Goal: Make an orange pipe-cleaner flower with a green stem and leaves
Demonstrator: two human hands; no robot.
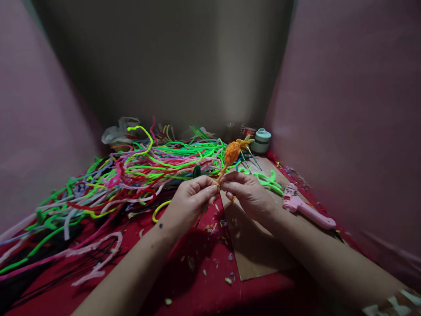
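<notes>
An orange fuzzy bud [232, 153] on a thin orange stem stands tilted above my two hands, near the middle of the view. My left hand [196, 196] pinches the lower end of the stem between thumb and forefinger. Right beside it, my right hand [246, 193] is closed on the same stem, its fingertips nearly touching the left ones. A short orange end shows below the right fingers. Part of a thin dark wire hangs under my left hand.
A large heap of coloured pipe cleaners [171, 160] lies left and behind. Brown cardboard [253, 245] rests on the red cloth [197, 289], with green pieces [268, 181] and a pink glue gun [309, 210] at the right. A pale jar [262, 141] and yellow flower [245, 142] stand behind.
</notes>
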